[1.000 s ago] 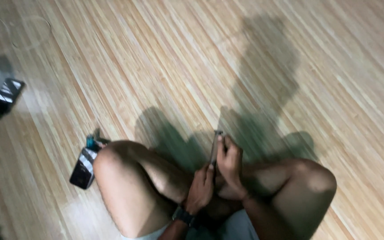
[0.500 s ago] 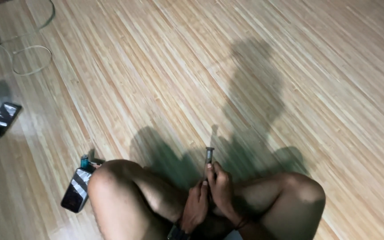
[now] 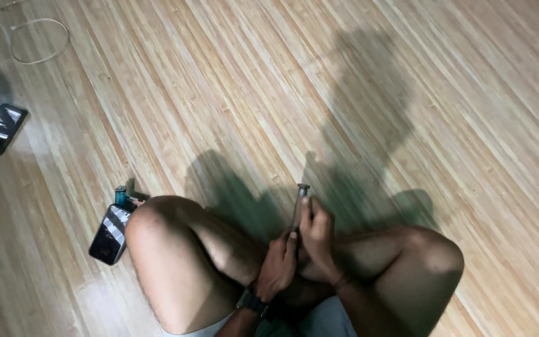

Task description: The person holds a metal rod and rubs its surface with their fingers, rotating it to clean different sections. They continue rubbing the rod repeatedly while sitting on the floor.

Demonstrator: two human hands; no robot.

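Note:
I sit cross-legged on a wooden floor (image 3: 232, 81). Between my knees both hands hold a thin, dark rod-like tool (image 3: 298, 203) that points away from me, with a small round cap at its far end. My right hand (image 3: 318, 240) grips its upper part. My left hand (image 3: 277, 265), with a dark watch on the wrist, holds its lower end. What the tool is cannot be told in the dim light.
A dark phone (image 3: 111, 233) lies on the floor by my left knee, with a small teal lighter-like object (image 3: 120, 195) just beyond it. Another dark flat device (image 3: 0, 128) lies at the left edge. A white cable (image 3: 35, 40) loops at top left.
The view has shifted, so my hands and knees sit lower and more central in frame. The rod now stands more upright, and the white cable has come into view.

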